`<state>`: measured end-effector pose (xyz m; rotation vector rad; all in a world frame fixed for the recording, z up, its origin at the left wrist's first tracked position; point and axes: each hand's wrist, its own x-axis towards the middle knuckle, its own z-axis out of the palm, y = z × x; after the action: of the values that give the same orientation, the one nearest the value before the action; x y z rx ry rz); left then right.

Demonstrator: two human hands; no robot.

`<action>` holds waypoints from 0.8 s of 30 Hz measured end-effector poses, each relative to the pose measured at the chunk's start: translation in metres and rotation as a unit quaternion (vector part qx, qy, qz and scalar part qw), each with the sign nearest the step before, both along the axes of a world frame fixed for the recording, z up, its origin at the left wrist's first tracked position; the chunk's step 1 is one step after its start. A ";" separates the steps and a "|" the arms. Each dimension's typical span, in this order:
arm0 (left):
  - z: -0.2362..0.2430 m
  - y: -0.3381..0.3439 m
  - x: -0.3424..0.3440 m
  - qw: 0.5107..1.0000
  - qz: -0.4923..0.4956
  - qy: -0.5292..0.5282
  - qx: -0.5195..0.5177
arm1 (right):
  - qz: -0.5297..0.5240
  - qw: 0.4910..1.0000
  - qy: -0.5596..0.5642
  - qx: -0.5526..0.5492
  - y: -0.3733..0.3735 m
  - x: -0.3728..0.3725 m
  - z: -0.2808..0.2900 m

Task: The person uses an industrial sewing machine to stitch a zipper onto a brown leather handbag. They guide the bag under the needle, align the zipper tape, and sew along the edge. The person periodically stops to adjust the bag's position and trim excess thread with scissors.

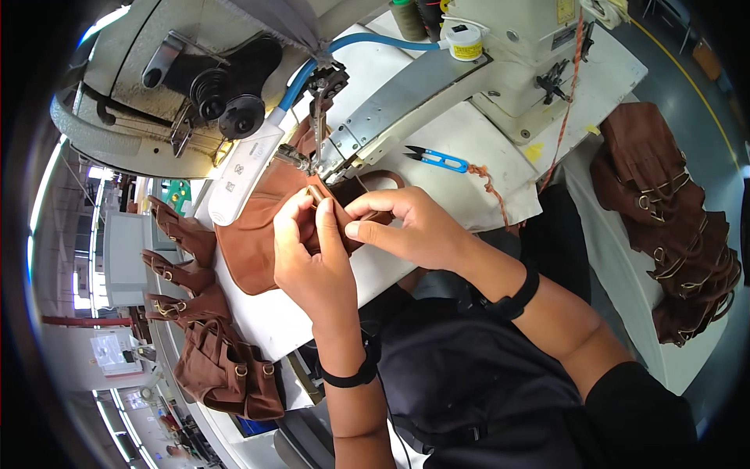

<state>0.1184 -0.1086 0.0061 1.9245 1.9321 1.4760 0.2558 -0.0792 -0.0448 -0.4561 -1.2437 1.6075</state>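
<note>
A brown leather bag (248, 258) lies on the white table, its upper part close to the needle and presser foot (293, 156) of a sewing machine (129, 144). My left hand (316, 262) pinches a folded leather edge of the bag between thumb and fingers, just below the needle area. From the right, my right hand (418, 230) grips the same part of the bag with thumb and forefinger, close beside the left. A brown strap (383, 178) loops behind my right fingers. The fingers partly hide the leather between the two hands.
Blue thread snips (441, 159), tied to an orange cord, lie right of the machine's metal arm (414, 98). Several brown bags stand at the left, including a near one (223, 367). A pile of brown bags (664, 219) rests at the right. Thread spools (408, 19) stand behind.
</note>
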 end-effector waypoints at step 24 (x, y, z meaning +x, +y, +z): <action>0.011 0.012 -0.008 0.980 -0.051 -0.178 -0.078 | -0.031 0.998 -0.025 -0.042 0.013 -0.001 0.020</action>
<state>0.1103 -0.0963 0.0171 1.5433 1.7074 1.4709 0.2548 -0.0660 -0.0246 -0.5855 -1.1913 1.6090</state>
